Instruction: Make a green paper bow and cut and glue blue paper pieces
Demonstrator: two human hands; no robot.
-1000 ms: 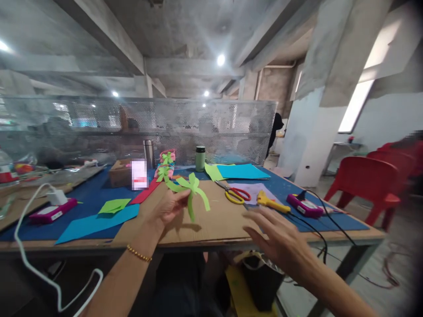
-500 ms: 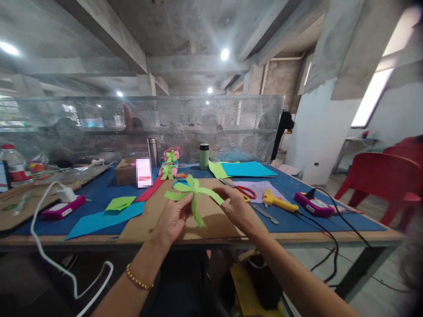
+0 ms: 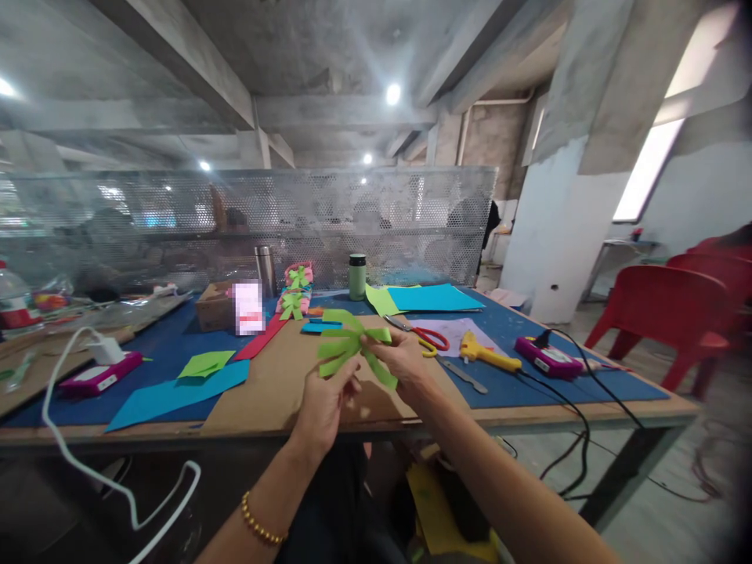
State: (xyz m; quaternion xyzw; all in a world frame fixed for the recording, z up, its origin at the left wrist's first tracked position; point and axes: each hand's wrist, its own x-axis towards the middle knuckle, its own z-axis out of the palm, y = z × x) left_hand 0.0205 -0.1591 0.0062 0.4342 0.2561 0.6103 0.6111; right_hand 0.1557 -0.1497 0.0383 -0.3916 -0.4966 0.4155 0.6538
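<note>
while hands (image 3: 412, 366) handle green paper (image 3: 345, 346), purple-box labels (image 3: 106, 382) are illegible.

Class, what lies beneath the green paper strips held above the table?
Beneath the green paper strips, a brown cardboard sheet shows. The left hand and right hand hide part of it; anything there cannot be seen.

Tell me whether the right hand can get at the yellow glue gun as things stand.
Probably yes: the yellow glue gun lies uncovered to the right of the right hand, though that hand would likely first have to release its grip on the green paper strips.
</note>
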